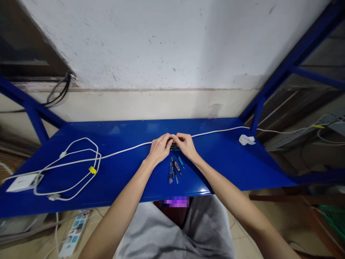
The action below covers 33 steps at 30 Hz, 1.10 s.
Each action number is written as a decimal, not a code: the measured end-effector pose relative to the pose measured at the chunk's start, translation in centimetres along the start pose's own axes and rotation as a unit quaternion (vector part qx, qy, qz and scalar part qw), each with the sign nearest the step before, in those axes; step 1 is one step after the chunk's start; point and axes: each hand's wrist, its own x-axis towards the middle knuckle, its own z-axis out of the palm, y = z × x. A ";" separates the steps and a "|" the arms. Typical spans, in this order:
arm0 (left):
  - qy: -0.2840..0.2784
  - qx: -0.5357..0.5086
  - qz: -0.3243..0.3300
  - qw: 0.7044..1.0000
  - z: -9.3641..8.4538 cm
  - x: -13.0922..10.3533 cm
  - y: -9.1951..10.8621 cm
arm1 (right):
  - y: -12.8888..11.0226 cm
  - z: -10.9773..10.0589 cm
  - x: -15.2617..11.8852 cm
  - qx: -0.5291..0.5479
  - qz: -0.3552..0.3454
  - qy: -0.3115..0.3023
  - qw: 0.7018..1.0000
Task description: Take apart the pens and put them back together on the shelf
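My left hand and my right hand meet near the middle of the blue table, their fingers curled in and close together. Between and under the fingertips are small dark items, mostly hidden, and I cannot make out what they are. Just in front of the hands lie several loose pen-like pieces: a clear one, a grey one, a blue one and a thin dark one.
A white cable runs across the table behind the hands. At the left are a coiled white cable with a yellow tag and a white box. Crumpled white tissue lies at the right. Blue frame posts flank the table.
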 end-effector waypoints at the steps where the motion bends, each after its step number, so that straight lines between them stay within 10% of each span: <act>1: -0.004 0.005 -0.001 1.000 -0.1 0.0 0.2 | 0.0 0.0 0.0 0.005 -0.004 -0.005 1.000; 19: 0.106 0.012 0.002 0.994 0.0 -0.4 0.2 | -2.1 1.0 -0.7 0.085 0.029 -0.039 0.995; 33: 0.078 -0.011 -0.033 0.996 0.3 -0.2 0.1 | -1.4 1.2 -1.0 0.022 -0.008 -0.038 0.999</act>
